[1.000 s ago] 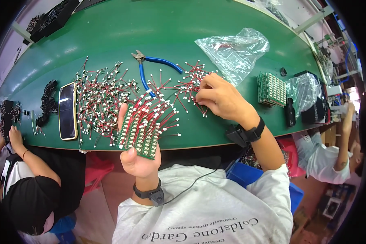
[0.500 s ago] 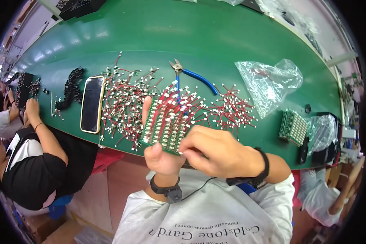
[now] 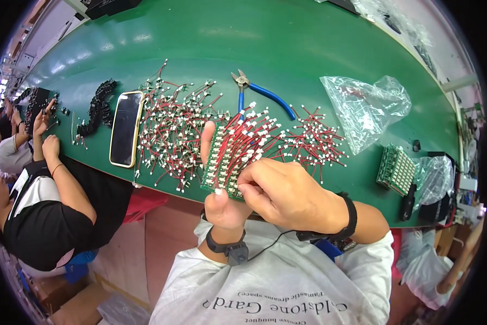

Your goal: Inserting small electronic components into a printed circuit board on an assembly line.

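Note:
My left hand (image 3: 225,210) grips a green circuit board panel (image 3: 215,172) by its edges, thumb on the near side and a finger up the left. Rows of small white connectors cover the panel, and red-and-black wire leads (image 3: 250,134) with white plugs rise from it, fanning toward the far right. At the panel's near right corner, my right hand (image 3: 295,195) has thumb and forefinger pinched together; whatever lies between them is hidden. Just beyond the panel, blue-handled cutting pliers (image 3: 265,96) lie with jaws apart, one handle running behind the wires.
Loose wire leads (image 3: 181,127) form a large pile left of the panel, with a smaller pile (image 3: 315,141) on the right. A phone (image 3: 126,129), a clear plastic bag (image 3: 365,111) and stacked boards (image 3: 396,170) lie on the green table (image 3: 211,35). A co-worker (image 3: 51,211) sits at left.
The panel is tilted differently, its wires now fanning more to the right. My right hand stays pinched at the near corner. The co-worker has raised a hand at left.

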Available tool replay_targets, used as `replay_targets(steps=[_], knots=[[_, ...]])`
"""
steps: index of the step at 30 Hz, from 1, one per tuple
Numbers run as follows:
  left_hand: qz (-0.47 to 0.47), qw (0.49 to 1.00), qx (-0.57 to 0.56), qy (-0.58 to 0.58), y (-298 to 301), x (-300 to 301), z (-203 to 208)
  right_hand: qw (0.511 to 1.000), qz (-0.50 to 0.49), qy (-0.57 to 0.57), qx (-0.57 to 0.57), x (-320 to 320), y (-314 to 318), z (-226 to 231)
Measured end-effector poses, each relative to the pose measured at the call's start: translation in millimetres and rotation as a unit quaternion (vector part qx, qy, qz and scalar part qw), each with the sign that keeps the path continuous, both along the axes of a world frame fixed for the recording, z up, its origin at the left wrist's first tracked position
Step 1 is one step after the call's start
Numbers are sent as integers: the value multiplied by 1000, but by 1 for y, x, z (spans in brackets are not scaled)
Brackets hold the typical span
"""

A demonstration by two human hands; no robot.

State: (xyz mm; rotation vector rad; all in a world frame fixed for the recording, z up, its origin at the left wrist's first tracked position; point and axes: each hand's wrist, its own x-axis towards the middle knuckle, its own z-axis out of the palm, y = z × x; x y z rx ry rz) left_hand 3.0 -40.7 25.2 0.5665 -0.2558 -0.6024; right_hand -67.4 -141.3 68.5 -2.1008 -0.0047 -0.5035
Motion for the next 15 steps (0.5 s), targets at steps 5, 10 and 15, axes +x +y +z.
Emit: replay_targets(steps=[5, 10, 15], knots=[[-1, 1000, 6, -7, 3, -7, -2, 997, 4, 10, -82, -5, 3, -1], [2, 999, 40, -34, 5, -13, -2, 978, -7, 0, -207, -15, 12, 2], [14, 994, 82, -75, 6, -17, 3, 976, 5, -10, -218, -19, 9, 4]])
